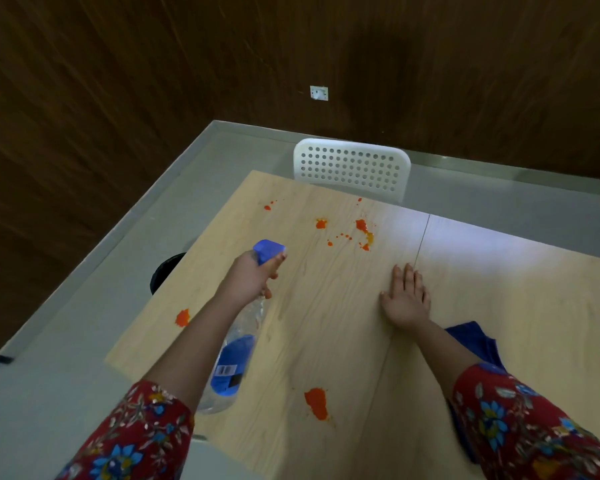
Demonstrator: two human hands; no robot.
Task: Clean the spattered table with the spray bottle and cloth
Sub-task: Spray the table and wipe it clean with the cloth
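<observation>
Now: one spray bottle (234,362) gripped by left hand (253,275); right hand (406,299) flat on table (326,323); one cloth (475,341).

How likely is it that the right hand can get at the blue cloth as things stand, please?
Probably yes. The right hand lies flat and empty on the table, and the blue cloth lies close behind it, partly hidden by the sleeve, with nothing between them.

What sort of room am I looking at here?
Probably a plain dining or meeting room, though I can't be sure: a pale wooden table with a white perforated chair at its far edge, dark wood-panelled walls with a socket, and a grey floor.
</observation>
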